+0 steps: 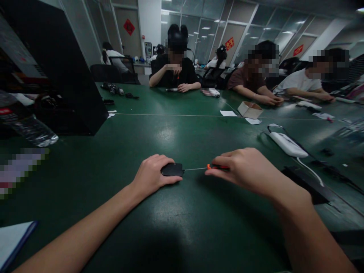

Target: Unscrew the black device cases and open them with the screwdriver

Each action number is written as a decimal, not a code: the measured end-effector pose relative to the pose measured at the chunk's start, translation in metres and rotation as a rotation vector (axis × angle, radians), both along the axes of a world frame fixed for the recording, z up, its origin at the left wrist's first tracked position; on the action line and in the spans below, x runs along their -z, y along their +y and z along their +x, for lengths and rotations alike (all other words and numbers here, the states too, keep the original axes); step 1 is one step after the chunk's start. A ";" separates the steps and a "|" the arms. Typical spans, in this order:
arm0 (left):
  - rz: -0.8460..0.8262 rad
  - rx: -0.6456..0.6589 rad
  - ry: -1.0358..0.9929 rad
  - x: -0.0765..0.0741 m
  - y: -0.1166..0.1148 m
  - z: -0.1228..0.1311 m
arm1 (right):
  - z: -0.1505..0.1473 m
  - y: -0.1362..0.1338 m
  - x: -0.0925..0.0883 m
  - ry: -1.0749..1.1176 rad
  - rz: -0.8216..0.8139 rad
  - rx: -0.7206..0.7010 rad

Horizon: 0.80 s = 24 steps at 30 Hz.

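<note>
On the green tabletop (165,216) my left hand (150,170) is closed around a small black mouse-shaped case (172,170), thumb along its near side and fingers over the far side. Its exact kind cannot be made out. My right hand (241,167) grips a screwdriver (209,167) with an orange and black handle, mostly hidden by the fingers. The thin metal shaft lies nearly level and points left. Its tip meets or almost meets the right end of the case; contact cannot be told for sure.
A black computer tower (85,94) and a plastic bottle (34,121) stand left. To the right are a white power strip (288,144) with cable and a dark flat box (307,185). Farther off sit a small open carton (250,110) and several people across the table.
</note>
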<state>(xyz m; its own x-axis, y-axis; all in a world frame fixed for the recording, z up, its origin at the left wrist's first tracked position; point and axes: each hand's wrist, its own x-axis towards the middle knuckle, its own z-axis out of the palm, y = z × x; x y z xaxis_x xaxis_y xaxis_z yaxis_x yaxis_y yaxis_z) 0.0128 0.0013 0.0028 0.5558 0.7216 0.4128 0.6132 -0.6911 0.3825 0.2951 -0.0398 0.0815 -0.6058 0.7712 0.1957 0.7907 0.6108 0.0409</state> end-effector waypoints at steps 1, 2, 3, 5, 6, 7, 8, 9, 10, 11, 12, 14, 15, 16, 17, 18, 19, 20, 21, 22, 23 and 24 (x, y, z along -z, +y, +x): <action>0.003 -0.002 0.004 0.000 0.000 0.000 | 0.001 0.001 0.001 0.029 -0.086 0.003; 0.008 -0.003 0.007 0.000 0.000 0.001 | 0.002 0.003 0.002 0.064 -0.168 0.004; 0.012 -0.002 0.010 0.000 0.000 0.001 | 0.004 0.007 0.004 0.101 -0.241 0.002; 0.013 0.002 0.014 0.000 0.001 0.001 | 0.009 0.015 0.009 0.163 -0.352 0.002; 0.011 0.005 0.011 0.000 0.001 0.000 | 0.012 0.019 0.011 0.179 -0.386 0.002; 0.009 0.008 0.007 0.001 0.001 0.000 | 0.014 0.024 0.014 0.185 -0.405 0.005; 0.006 0.011 0.000 0.001 0.001 0.000 | 0.016 0.028 0.018 0.181 -0.410 0.008; 0.001 0.013 -0.007 0.001 0.001 -0.001 | 0.017 0.033 0.022 0.169 -0.410 0.010; -0.002 0.016 -0.014 0.001 0.001 -0.001 | 0.017 0.037 0.026 0.157 -0.407 0.011; -0.005 0.019 -0.021 0.001 0.001 -0.002 | 0.015 0.040 0.031 0.145 -0.405 0.009; -0.008 0.020 -0.028 0.001 0.001 -0.002 | 0.013 0.043 0.037 0.137 -0.404 0.002; -0.014 0.025 -0.045 0.001 0.001 -0.003 | 0.008 0.048 0.047 0.137 -0.393 -0.020; -0.016 0.029 -0.055 0.002 0.001 -0.003 | 0.005 0.050 0.052 0.142 -0.378 -0.032; -0.019 0.033 -0.065 0.002 0.001 -0.003 | 0.003 0.051 0.057 0.147 -0.360 -0.042; -0.023 0.038 -0.074 0.002 0.001 -0.003 | 0.001 0.052 0.060 0.153 -0.342 -0.051; -0.028 0.042 -0.082 0.002 0.000 -0.003 | 0.000 0.052 0.063 0.157 -0.330 -0.056; -0.034 0.045 -0.090 0.002 0.000 -0.003 | -0.001 0.053 0.066 0.159 -0.324 -0.059; -0.041 0.046 -0.097 0.002 0.000 -0.003 | -0.002 0.053 0.068 0.158 -0.323 -0.062; -0.046 0.047 -0.106 0.002 0.000 -0.004 | -0.003 0.053 0.069 0.155 -0.323 -0.067; -0.050 0.049 -0.115 0.002 0.000 -0.004 | -0.003 0.053 0.070 0.150 -0.320 -0.073; -0.053 0.053 -0.123 0.002 0.000 -0.006 | -0.004 0.053 0.070 0.144 -0.310 -0.079; -0.057 0.062 -0.129 0.002 0.000 -0.007 | -0.004 0.053 0.070 0.137 -0.290 -0.083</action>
